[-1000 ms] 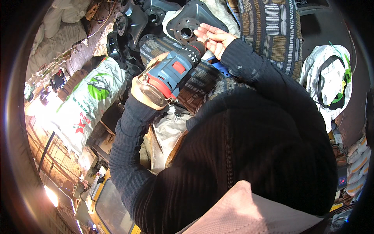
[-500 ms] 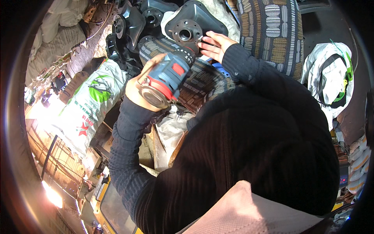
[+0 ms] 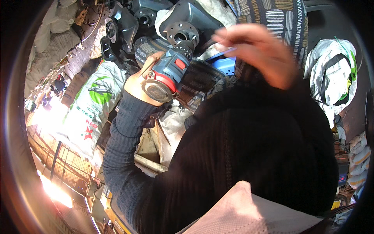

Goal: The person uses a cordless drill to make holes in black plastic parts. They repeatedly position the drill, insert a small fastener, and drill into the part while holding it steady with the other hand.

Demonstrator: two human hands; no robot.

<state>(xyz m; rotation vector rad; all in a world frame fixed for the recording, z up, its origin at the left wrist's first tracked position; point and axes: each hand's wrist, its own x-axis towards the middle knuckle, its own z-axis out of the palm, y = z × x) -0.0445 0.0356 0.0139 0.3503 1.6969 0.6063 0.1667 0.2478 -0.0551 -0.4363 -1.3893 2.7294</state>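
My left hand is wrapped round a blue and red cordless drill. The drill's chuck points away from me, close against the round flange of a dark plastic housing. Holes ring that flange around a larger central opening. The drill's tip and whatever it meets are hard to make out. To the right of the housing is my right hand, raised and smeared by motion, so whether its fingers hold anything is unclear. A blue perforated piece lies below its fingers.
More dark plastic housings crowd the far left. Patterned fabric covers a surface at the far right. A white and green printed sack lies at left, and an open white bag stands at right.
My right hand has swung right and nearer, away from the drill's chuck and the flange. My left hand still holds the drill by the flange, with the view slightly shifted.
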